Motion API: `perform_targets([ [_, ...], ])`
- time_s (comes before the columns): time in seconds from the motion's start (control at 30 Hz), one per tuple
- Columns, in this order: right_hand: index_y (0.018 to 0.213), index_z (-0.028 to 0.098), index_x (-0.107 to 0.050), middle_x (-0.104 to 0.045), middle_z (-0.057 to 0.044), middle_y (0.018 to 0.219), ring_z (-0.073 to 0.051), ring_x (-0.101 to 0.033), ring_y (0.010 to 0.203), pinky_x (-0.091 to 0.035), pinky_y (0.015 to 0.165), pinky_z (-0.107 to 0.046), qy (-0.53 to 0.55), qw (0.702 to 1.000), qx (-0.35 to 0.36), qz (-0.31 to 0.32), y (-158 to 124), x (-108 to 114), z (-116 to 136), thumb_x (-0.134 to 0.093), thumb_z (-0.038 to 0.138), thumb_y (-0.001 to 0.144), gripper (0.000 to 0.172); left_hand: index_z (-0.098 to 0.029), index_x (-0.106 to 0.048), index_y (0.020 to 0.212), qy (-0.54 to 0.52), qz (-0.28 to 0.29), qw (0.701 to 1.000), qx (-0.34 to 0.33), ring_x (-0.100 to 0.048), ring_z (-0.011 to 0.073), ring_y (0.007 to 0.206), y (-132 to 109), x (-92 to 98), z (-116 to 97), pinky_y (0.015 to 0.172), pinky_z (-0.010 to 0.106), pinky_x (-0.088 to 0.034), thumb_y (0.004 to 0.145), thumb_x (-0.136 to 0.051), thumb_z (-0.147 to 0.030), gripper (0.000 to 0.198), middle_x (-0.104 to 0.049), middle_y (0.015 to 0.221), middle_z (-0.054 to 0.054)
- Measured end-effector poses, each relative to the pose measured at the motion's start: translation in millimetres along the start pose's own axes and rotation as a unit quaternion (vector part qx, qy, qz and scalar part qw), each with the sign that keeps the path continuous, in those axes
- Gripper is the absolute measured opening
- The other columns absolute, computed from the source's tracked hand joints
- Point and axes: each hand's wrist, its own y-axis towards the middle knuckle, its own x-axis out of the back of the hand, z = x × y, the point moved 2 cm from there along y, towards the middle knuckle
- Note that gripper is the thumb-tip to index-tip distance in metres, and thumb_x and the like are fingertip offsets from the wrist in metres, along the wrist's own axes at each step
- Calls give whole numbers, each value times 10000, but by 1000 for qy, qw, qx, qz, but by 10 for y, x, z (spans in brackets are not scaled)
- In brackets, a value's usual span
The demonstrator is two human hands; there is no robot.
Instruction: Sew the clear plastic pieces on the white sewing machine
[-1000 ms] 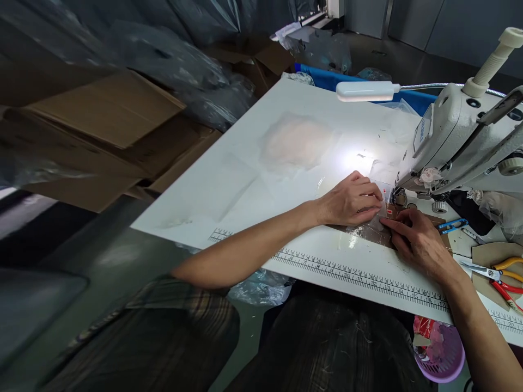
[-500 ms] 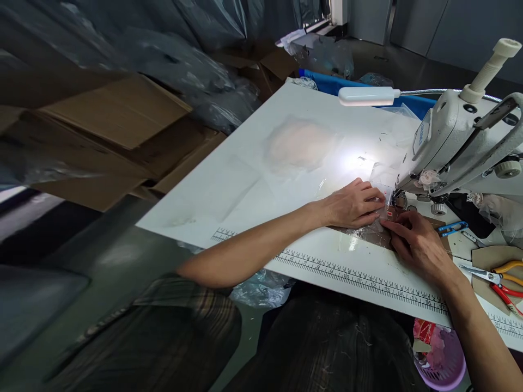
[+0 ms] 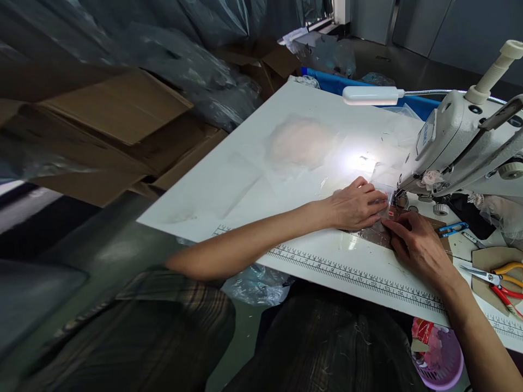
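My left hand (image 3: 356,205) lies on a clear shiny plastic piece (image 3: 370,235) on the white sewing table (image 3: 253,179), fingers together and pressed down, tips close to the needle of the white sewing machine (image 3: 457,147). My right hand (image 3: 417,245) rests just right of it, fingers pressed flat on the same piece and on a brown card beneath it. A small red mark shows between the two hands under the presser foot.
A white lamp head (image 3: 370,96) lights the table. Blue snips (image 3: 451,228), scissors and orange-handled pliers (image 3: 504,275) lie at the right. A ruler strip (image 3: 351,275) runs along the front edge. A pink basket (image 3: 437,356) hangs below. Cardboard boxes (image 3: 110,114) stand left.
Both hands have stayed at the needle, shifting only slightly. The view has drifted a little.
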Motion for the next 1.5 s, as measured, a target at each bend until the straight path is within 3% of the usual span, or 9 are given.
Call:
perform_targets([
  [0.37,1205,219,-653,-583,-113,967,-240,-537,878,-479,752,-362,-83,996,-30,28,32,34,99,-473,154,894,365,-189,-675,1127,-38,37,999,9,-545,217,941,126,45,58,845,370,-306,1013,-375,-308,341,-635,1297,83],
  [0.77,1270,204,-594,-580,-151,993,-269,-534,885,-492,706,-380,-119,990,-67,39,44,-40,114,-447,149,918,385,-189,-638,1239,-57,1,998,10,-545,258,1024,160,-54,169,865,420,-294,1005,-363,-291,376,-648,1272,117],
  [1.17,1239,217,-614,-563,-151,1047,-266,-530,909,-493,746,-396,-94,992,-85,24,25,-71,132,-474,164,923,350,-205,-639,1196,-129,-40,990,30,-570,255,1022,123,-109,191,909,452,-300,972,-422,-310,329,-660,1292,90],
  [1.5,1250,241,-618,-574,-133,1028,-246,-542,879,-520,740,-392,-78,993,-89,-6,9,-69,117,-441,159,918,385,-230,-666,1152,-82,-33,996,24,-567,251,1036,145,-103,144,973,475,-274,991,-407,-300,313,-661,1293,68],
])
